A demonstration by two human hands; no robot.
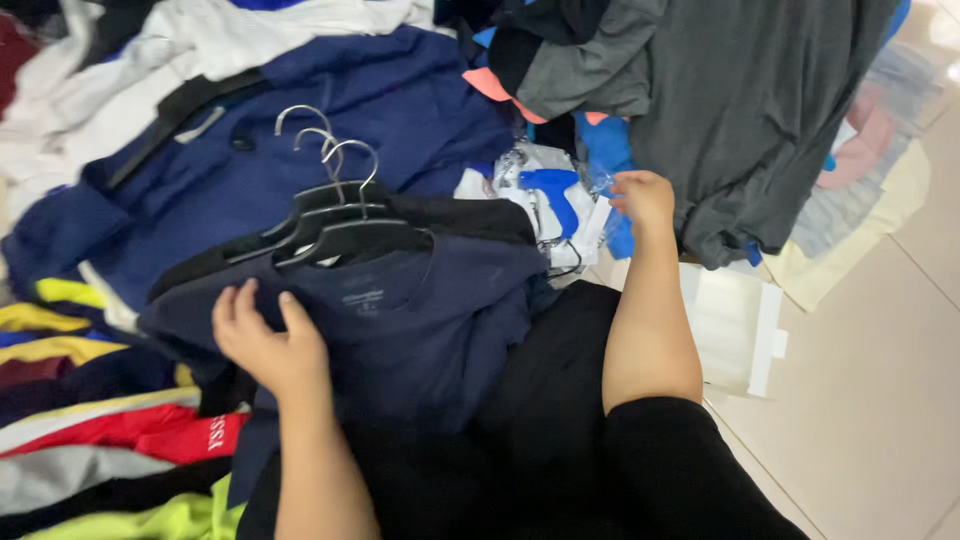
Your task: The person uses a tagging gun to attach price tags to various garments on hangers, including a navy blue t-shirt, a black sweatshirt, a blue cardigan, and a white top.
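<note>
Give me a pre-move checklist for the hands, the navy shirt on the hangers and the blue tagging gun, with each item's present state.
1. Left hand flat on the navy shirt, pinning it: ok.
2. Right hand at the blue tagging gun: beside it, no grip visible: not ok.
3. Black hangers stacked together, hooks aligned: ok.
4. Tagging gun free of its clear plastic wrap: cannot tell.
5. White box on the floor, away from both hands: ok.
</note>
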